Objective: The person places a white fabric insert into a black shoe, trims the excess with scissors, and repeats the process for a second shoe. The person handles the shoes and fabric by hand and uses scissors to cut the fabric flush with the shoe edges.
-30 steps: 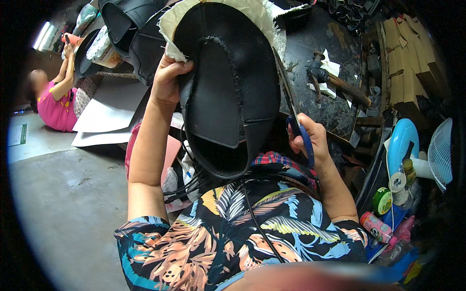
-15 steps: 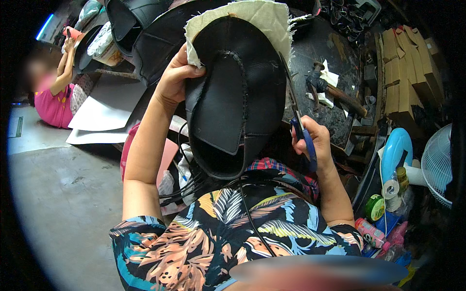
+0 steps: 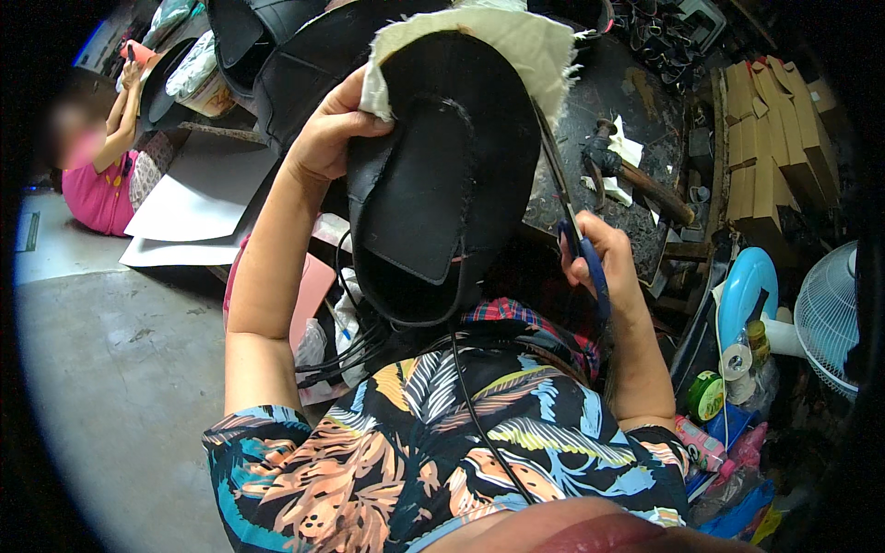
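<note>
A black leather shoe upper with a stitched inner outline hangs upright in front of me. Frayed off-white cloth sticks out around its top edge. My left hand grips the upper and the cloth at their upper left, thumb on the near side. In my right hand are scissors with dark blue handles. Their long blades point up along the right edge of the upper, where the cloth ends. How far the blades are apart is hard to make out.
A hammer lies on the dark workbench among white scraps. More black leather pieces are piled behind my left hand. Cardboard pieces and a white fan stand at right. A person in pink sits at far left.
The upper has tilted slightly, its lower end rising a little. The loose cloth at its top has shifted right. My right hand and the scissors have moved slightly right.
</note>
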